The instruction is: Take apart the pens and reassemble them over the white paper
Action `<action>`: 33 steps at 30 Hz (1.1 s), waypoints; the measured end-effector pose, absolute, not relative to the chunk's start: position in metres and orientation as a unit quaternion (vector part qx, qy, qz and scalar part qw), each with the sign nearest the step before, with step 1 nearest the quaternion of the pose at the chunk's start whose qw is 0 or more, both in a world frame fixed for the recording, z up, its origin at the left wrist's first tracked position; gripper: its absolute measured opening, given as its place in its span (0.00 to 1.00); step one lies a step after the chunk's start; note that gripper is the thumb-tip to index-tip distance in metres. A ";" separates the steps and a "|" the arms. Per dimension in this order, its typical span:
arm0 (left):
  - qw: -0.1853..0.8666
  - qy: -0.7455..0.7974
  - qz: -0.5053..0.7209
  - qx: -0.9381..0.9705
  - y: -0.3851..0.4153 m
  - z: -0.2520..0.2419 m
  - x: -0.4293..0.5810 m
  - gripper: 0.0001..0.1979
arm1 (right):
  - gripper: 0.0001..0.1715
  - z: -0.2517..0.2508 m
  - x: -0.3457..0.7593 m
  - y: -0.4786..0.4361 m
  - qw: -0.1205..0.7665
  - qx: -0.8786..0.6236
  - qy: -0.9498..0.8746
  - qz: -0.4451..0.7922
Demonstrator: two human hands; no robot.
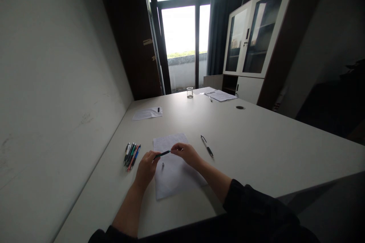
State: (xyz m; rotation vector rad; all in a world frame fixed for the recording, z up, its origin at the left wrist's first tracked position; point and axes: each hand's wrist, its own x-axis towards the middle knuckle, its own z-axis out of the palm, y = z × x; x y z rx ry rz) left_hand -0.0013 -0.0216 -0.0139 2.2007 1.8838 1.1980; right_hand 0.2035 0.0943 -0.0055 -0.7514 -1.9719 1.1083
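A dark green ballpoint pen (163, 154) is held level above the sheets of paper. My left hand (146, 168) is closed round its left end, thumb and fingers pinching the barrel. My right hand (186, 154) pinches at its right end; whether a small separate part sits between those fingertips is too small to tell. Just below the pen, a small silver cone-shaped piece (162, 165), like a pen tip, stands on the white paper (173, 182). The upper part of the paper carries lines of print.
Several pens (132, 156) lie bunched on the left. A black and white pen (207, 146) lies right of the paper. Farther back are a printed sheet (147, 113), a glass (189, 92), stacked papers (222, 95) and a cable hole (240, 108). A wall (71, 95) borders the table's left side.
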 end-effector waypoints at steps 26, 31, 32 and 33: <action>-0.062 0.630 0.401 0.662 -0.017 -0.016 -0.010 0.07 | 0.09 -0.010 0.203 0.093 0.390 -0.272 -0.821 0.314; -0.071 0.640 0.403 0.651 -0.017 -0.016 -0.011 0.07 | 0.09 -0.010 0.200 0.080 0.323 -0.175 -0.912 0.180; -0.071 0.640 0.403 0.650 -0.017 -0.016 -0.011 0.07 | 0.11 -0.011 0.198 0.077 0.303 -0.155 -0.929 0.147; -0.069 0.640 0.402 0.651 -0.017 -0.016 -0.011 0.07 | 0.14 -0.012 0.197 0.074 0.282 -0.138 -0.943 0.114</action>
